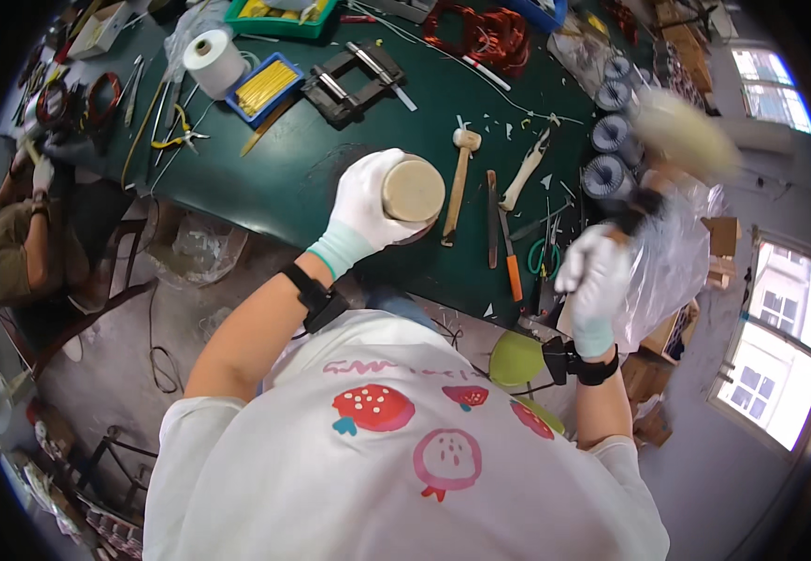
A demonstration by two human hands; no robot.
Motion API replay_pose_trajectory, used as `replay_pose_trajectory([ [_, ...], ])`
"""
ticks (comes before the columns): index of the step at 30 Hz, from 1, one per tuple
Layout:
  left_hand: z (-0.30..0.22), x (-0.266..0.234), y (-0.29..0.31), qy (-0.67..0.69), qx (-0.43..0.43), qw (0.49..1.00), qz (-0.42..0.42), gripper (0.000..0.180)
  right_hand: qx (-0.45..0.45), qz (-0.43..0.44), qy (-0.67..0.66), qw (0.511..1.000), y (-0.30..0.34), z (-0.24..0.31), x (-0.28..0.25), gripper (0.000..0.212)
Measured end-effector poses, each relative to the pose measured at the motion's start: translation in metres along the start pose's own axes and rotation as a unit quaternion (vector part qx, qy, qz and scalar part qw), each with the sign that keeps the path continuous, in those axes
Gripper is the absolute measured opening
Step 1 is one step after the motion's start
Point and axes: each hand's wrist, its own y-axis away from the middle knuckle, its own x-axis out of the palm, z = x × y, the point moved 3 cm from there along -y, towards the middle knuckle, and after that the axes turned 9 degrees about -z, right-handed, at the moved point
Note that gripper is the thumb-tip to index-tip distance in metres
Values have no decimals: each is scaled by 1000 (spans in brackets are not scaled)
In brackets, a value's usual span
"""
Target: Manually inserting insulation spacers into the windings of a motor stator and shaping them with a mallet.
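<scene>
My left hand (365, 198), in a white glove, is wrapped round a short round block (413, 191) with a pale, flat, wood-like top. The block stands over the green worktable (274, 178); what lies beneath it is hidden. Off to the right, my gloved right hand (600, 277) is closed on the dark handle of a raised mallet (684, 136). Its large pale head is smeared by motion and is well apart from the block. Between my hands lie a small wooden hammer (459, 182), a dark flat file (492, 217) and an orange-handled tool (514, 277).
At the back are a black metal fixture (354, 79), a blue tray of yellow sticks (265, 89), a white thread cone (212, 62) and red wire coils (480, 42). Several wound parts (608, 176) line the right edge beside plastic sheeting (672, 252). Another person (17, 238) sits at left.
</scene>
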Motion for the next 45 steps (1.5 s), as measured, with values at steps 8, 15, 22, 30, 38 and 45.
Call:
replay_pose_trajectory([
  [8, 22, 25, 21, -44, -9, 999, -1, 87, 29, 143, 292, 945, 2, -153, 7, 36],
  [15, 4, 21, 18, -57, -113, 989, 78, 94, 192, -75, 394, 896, 10, -298, -141, 37],
  [22, -55, 47, -23, -305, 96, 924, 212, 59, -181, -24, 385, 905, -117, -292, -121, 48],
  [30, -40, 83, -28, -346, 131, 908, 195, 27, -397, 71, 569, 717, -323, -309, -42, 57],
  [38, -29, 65, -27, -273, 200, 900, 275, 38, -409, 206, 477, 750, -311, -254, -70, 39],
  [45, -13, 36, -25, -193, 245, 883, 352, 45, 299, 229, 32, 926, -92, -219, 12, 46],
])
